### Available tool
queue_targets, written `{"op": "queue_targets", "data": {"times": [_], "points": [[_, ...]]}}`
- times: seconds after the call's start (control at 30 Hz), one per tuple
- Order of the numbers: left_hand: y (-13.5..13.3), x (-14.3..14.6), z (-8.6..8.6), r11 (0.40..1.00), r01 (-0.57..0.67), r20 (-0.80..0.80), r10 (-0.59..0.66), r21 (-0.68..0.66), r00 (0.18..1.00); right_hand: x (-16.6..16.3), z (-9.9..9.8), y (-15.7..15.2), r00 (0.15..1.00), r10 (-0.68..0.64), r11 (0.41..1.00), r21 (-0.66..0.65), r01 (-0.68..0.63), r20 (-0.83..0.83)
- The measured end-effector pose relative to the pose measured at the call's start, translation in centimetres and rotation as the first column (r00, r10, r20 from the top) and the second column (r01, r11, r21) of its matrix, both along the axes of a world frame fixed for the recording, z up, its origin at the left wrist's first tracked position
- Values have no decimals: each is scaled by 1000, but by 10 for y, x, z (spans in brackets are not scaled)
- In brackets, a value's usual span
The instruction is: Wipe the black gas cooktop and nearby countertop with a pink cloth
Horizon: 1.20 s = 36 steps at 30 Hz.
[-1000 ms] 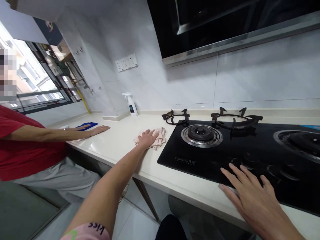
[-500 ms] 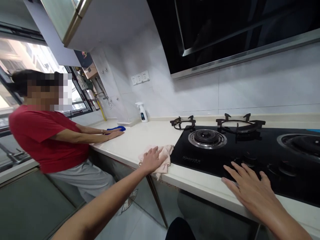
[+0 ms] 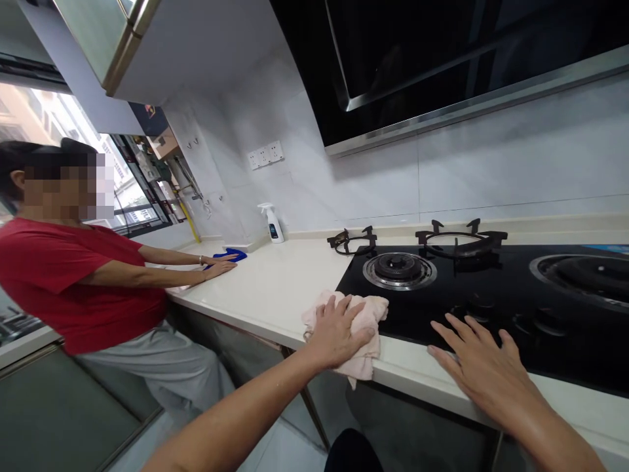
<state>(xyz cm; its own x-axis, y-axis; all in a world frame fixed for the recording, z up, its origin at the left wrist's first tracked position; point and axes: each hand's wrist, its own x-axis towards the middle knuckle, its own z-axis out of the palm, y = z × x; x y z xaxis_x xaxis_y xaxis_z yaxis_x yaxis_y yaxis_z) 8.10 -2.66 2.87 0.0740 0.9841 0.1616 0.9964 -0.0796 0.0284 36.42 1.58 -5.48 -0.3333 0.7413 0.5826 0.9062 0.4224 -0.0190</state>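
Observation:
My left hand (image 3: pixel 339 337) lies spread on a pale pink cloth (image 3: pixel 371 321), palm down and pressing on it. The cloth is crumpled; one part laps over the left front corner of the black glass gas stove (image 3: pixel 354 282), and a corner hangs over the counter's front edge. My right hand (image 3: pixel 484 367) is open with fingers apart, over the stove's front edge near a control knob (image 3: pixel 479 308). Whether its palm touches the surface is hidden.
Two black pan supports (image 3: pixel 462 242) sit off the burners, behind the stove. A white spray bottle (image 3: pixel 272 224) stands by the wall. Leftward, a person in a red shirt (image 3: pixel 83 282) has both hands at a blue cloth (image 3: pixel 228 255) on the white counter (image 3: pixel 275 282). A range hood (image 3: pixel 417 65) hangs above.
My left hand has slid the pink cloth rightward and nearer along the counter, onto the stove's corner. My right hand stays at nearly the same place. The view has turned slightly right.

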Motion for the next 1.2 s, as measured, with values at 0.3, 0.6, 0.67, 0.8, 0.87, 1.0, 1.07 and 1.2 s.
{"op": "queue_targets", "data": {"times": [0.3, 0.6, 0.67, 0.8, 0.87, 1.0, 1.07, 1.2], "points": [[54, 13, 9, 998, 59, 18, -59, -10, 998, 5, 1, 0, 999, 2, 1000, 29, -3, 35], [138, 20, 6, 1000, -19, 5, 19, 16, 1000, 3, 11, -11, 998, 8, 995, 102, -14, 63], [151, 16, 7, 1000, -19, 12, 19, 25, 1000, 4, 11, -11, 998, 14, 994, 108, -21, 60], [167, 5, 9, 999, 22, 30, -22, 26, 999, 7, 7, -7, 997, 69, 988, 133, -74, 42], [173, -2, 10, 999, 46, 36, -46, 25, 998, 8, 5, -6, 997, 74, 987, 140, -75, 17], [187, -17, 8, 998, 66, 40, -67, 17, 997, 8, 3, -6, 997, 81, 989, 124, -80, -7], [194, -23, 7, 998, 58, 47, -59, 15, 997, 9, 2, -5, 997, 79, 993, 93, -77, -10], [205, -30, 6, 1000, -6, 98, 4, 15, 995, 12, -2, -3, 994, 108, 986, 126, -109, 15]]}}
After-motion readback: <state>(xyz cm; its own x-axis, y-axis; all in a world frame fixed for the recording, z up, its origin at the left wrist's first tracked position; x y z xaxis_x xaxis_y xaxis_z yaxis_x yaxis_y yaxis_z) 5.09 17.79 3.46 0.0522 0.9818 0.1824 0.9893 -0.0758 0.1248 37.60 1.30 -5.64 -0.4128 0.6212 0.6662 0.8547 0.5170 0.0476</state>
